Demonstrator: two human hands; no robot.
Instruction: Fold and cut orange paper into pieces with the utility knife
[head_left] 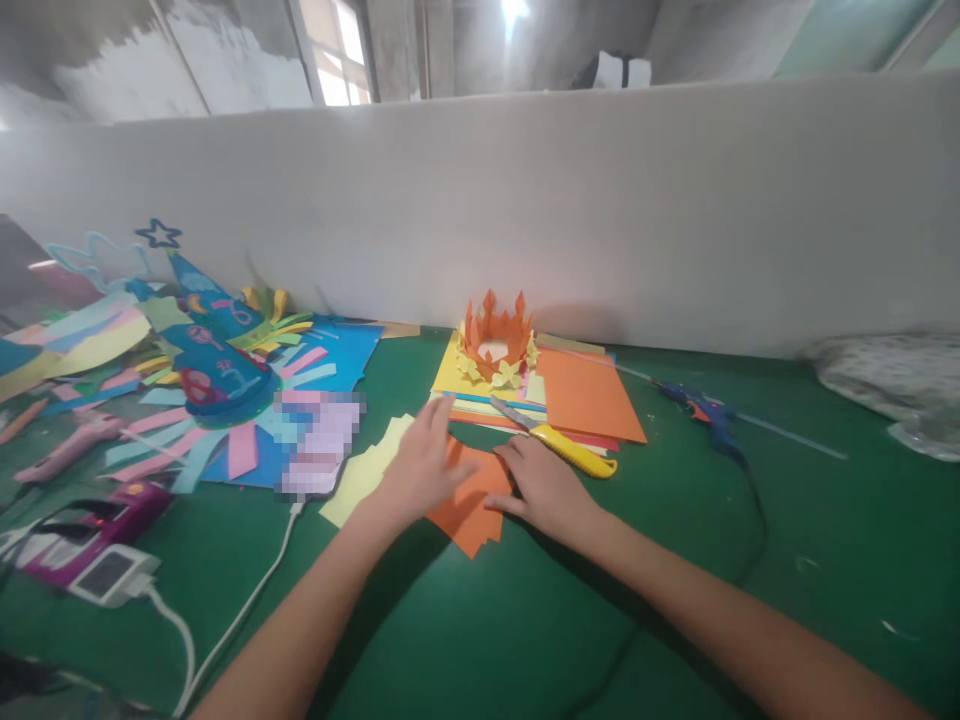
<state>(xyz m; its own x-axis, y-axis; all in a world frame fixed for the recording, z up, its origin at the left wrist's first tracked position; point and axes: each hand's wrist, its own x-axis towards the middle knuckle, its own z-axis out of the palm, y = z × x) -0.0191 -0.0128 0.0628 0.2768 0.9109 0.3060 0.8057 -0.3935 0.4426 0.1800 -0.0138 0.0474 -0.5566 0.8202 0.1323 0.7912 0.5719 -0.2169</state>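
Several small orange paper sheets (471, 510) lie loosely stacked on the green table, between my two hands. My left hand (427, 465) is over their left edge with fingers spread; whether it touches them I cannot tell. The fingertips of my right hand (546, 485) rest at the right edge of the orange sheets, fingers apart and bent. Pale yellow paper pieces (360, 475) lie just left of my left hand. Behind my right hand is a utility knife (574, 450) with a yellow handle, its blade pointing left. An orange paper crown (496, 335) with yellow flowers stands farther back.
Stacked coloured sheets (592, 395) lie under the crown. A blue glue gun (705, 410) with its cord is at right. Blue cone hats (214, 370), a phone (322, 450) on a white cable, a pink glue gun (71, 450) and a power strip (97, 535) fill the left. A white partition (480, 200) stands behind.
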